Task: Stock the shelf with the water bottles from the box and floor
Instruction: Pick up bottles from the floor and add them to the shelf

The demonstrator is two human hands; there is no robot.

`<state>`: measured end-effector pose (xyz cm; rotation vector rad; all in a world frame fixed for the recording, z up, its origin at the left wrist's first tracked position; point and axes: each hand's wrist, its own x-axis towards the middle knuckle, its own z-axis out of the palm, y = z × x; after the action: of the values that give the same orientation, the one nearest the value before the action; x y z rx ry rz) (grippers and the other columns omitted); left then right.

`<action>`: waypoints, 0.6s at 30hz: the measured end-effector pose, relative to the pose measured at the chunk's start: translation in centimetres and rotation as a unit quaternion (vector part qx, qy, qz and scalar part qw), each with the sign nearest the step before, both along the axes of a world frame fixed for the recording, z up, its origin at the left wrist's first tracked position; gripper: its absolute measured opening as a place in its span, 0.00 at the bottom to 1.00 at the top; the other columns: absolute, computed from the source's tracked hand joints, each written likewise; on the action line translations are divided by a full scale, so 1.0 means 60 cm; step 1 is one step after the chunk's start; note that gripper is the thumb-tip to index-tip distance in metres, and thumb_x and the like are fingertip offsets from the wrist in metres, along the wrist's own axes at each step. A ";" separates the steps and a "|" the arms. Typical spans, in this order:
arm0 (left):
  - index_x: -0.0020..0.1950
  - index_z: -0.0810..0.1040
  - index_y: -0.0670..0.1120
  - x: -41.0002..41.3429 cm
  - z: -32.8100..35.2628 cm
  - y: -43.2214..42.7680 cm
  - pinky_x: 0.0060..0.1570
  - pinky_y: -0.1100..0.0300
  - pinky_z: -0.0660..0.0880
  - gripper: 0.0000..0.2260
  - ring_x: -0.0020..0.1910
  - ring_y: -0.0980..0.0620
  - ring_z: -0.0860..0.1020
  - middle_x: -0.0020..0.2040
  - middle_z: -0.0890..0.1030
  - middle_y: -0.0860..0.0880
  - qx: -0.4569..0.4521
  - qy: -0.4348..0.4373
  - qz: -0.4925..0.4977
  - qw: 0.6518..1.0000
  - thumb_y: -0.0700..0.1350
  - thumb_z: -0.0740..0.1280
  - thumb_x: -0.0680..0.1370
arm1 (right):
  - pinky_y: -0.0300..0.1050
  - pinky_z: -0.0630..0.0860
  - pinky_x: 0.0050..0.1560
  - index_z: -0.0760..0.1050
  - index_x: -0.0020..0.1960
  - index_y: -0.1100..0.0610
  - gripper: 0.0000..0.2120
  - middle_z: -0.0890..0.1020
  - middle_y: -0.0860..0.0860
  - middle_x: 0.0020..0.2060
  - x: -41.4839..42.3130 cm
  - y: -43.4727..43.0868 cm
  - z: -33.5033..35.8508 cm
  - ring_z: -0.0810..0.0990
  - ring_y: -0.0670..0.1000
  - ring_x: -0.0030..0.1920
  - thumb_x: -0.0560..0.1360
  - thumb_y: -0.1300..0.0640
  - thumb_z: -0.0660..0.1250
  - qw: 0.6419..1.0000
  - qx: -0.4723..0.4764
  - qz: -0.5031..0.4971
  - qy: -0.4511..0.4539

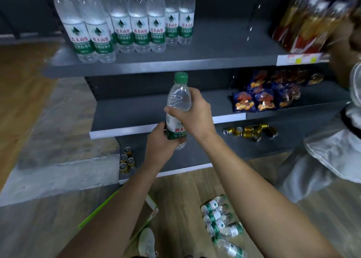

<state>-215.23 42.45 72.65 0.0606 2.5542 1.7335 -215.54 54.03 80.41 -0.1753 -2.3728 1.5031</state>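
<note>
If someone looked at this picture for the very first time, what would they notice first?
Right in the middle, two hands hold one water bottle with a green cap upright: the left hand grips its label, the right hand its clear upper part. Above, a row of matching bottles stands on the top shelf, and a heap of bottles lies on the wooden floor at the lower right.

You are viewing a clear bottle (179, 99) showing green cap (181, 77), green-white label (175, 134), red characters; grey shelf (214, 62) across upper frame; blue-orange snack bags (261, 100) right.
</note>
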 end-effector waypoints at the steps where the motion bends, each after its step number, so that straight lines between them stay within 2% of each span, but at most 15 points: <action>1: 0.53 0.78 0.51 -0.004 0.010 -0.003 0.43 0.64 0.75 0.19 0.47 0.59 0.81 0.48 0.83 0.55 0.003 0.005 0.001 1.000 0.48 0.79 0.66 | 0.38 0.77 0.50 0.73 0.58 0.53 0.27 0.81 0.44 0.48 -0.003 -0.001 0.012 0.80 0.45 0.49 0.64 0.51 0.81 1.000 0.000 0.009 0.001; 5: 0.48 0.78 0.53 -0.031 0.051 -0.017 0.42 0.66 0.76 0.16 0.44 0.62 0.81 0.44 0.83 0.57 0.020 0.030 -0.001 0.999 0.46 0.79 0.66 | 0.42 0.78 0.54 0.73 0.63 0.52 0.31 0.81 0.43 0.50 -0.025 -0.002 0.058 0.80 0.44 0.51 0.63 0.56 0.81 0.998 0.021 0.061 0.013; 9: 0.53 0.79 0.48 -0.074 0.085 -0.032 0.48 0.59 0.79 0.19 0.47 0.57 0.82 0.47 0.84 0.54 0.036 0.040 -0.008 0.999 0.44 0.80 0.65 | 0.36 0.77 0.53 0.73 0.64 0.52 0.32 0.81 0.42 0.50 -0.051 -0.009 0.099 0.80 0.41 0.50 0.63 0.56 0.81 0.996 0.050 0.070 0.036; 11: 0.55 0.79 0.48 -0.096 0.103 -0.039 0.51 0.55 0.80 0.21 0.48 0.57 0.82 0.48 0.84 0.54 0.051 0.044 -0.015 0.998 0.43 0.80 0.65 | 0.34 0.75 0.51 0.72 0.65 0.52 0.33 0.81 0.44 0.53 -0.068 -0.017 0.118 0.78 0.42 0.51 0.64 0.53 0.81 0.995 0.058 0.057 0.049; 14: 0.56 0.78 0.50 -0.125 0.128 -0.050 0.52 0.52 0.80 0.21 0.49 0.57 0.82 0.49 0.84 0.54 0.065 0.062 -0.020 0.996 0.45 0.79 0.65 | 0.37 0.74 0.53 0.70 0.67 0.53 0.34 0.80 0.45 0.57 -0.095 -0.032 0.147 0.76 0.42 0.53 0.65 0.51 0.80 0.994 0.072 0.045 0.071; 18: 0.55 0.78 0.53 -0.167 0.148 -0.067 0.52 0.49 0.80 0.22 0.49 0.56 0.82 0.49 0.84 0.54 0.068 0.100 0.003 0.993 0.50 0.79 0.63 | 0.39 0.75 0.55 0.70 0.68 0.54 0.34 0.80 0.47 0.57 -0.137 -0.057 0.180 0.75 0.42 0.53 0.65 0.53 0.80 0.993 0.075 0.038 0.082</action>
<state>-225.24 38.42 81.55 0.2435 2.5637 1.9968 -223.76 50.64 91.22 0.0716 -2.3699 1.3088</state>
